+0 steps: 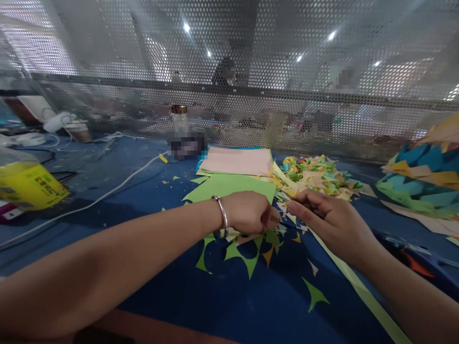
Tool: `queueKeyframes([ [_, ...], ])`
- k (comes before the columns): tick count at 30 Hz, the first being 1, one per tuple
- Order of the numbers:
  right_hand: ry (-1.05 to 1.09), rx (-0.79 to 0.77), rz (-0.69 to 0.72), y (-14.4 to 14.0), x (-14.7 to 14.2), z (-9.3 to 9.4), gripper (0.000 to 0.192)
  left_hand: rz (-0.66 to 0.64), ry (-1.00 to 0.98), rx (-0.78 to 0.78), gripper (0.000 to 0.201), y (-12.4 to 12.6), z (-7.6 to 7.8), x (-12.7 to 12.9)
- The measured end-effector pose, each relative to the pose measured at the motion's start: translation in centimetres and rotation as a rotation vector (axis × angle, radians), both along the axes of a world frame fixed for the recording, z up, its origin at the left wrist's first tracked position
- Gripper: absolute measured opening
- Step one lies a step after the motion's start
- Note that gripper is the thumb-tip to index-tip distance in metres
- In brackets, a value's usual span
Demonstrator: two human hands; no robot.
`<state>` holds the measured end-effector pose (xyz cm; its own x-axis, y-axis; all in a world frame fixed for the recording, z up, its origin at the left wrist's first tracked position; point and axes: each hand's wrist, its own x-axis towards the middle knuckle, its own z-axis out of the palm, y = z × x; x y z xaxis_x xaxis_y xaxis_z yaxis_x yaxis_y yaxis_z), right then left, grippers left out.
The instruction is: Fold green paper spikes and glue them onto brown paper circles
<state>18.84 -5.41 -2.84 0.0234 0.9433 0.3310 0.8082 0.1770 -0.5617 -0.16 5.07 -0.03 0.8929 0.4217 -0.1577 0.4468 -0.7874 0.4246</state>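
Observation:
My left hand (249,212), a silver bracelet (223,217) at its wrist, is closed with the fingers curled downward over green and yellow paper scraps. What its fingertips hold, if anything, is hidden. Just to the right, my right hand (319,210) is closed in a pinch, thumb against forefinger. A thin greyish tip pokes out past those fingers, too small to name. A light green paper sheet (229,187) lies flat behind the left hand. Green offcuts (247,260) with curved edges are spread below it. A long pale green strip (353,279) runs under my right wrist.
Stacked pink sheets (238,161) lie at the back, beside a heap of folded paper pieces (319,174). A layered paper construction (423,174) stands right. At left are a yellow-labelled bottle (34,186) and a white cable (118,186). Behind rises a perforated metal screen (287,110).

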Motion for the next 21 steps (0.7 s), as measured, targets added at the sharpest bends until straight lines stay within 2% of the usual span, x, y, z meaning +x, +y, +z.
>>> queueKeyframes([
  [5, -0.071, 0.03, -0.042, 0.2, -0.2, -0.2, 0.051, 0.037, -0.019, 0.044, 0.01, -0.2, -0.3, -0.7],
  [9, -0.138, -0.028, -0.08, 0.6, 0.1, -0.8, 0.052, 0.147, -0.219, -0.045, 0.008, 0.0, -0.4, -2.1],
  [14, -0.262, -0.118, -0.092, 0.8, -0.1, -1.7, 0.038, 0.375, -0.574, -0.396, 0.01, -0.5, -1.1, -2.7],
  [18, -0.315, -0.153, -0.07, 0.5, -0.7, -1.7, 0.029, 0.521, -0.815, -0.766, 0.015, -1.5, -1.8, -1.9],
  [21, -0.415, -0.144, -0.103, -0.1, -0.9, -1.5, 0.027, 0.613, -0.935, -0.963, 0.02, -2.3, -1.8, -1.3],
])
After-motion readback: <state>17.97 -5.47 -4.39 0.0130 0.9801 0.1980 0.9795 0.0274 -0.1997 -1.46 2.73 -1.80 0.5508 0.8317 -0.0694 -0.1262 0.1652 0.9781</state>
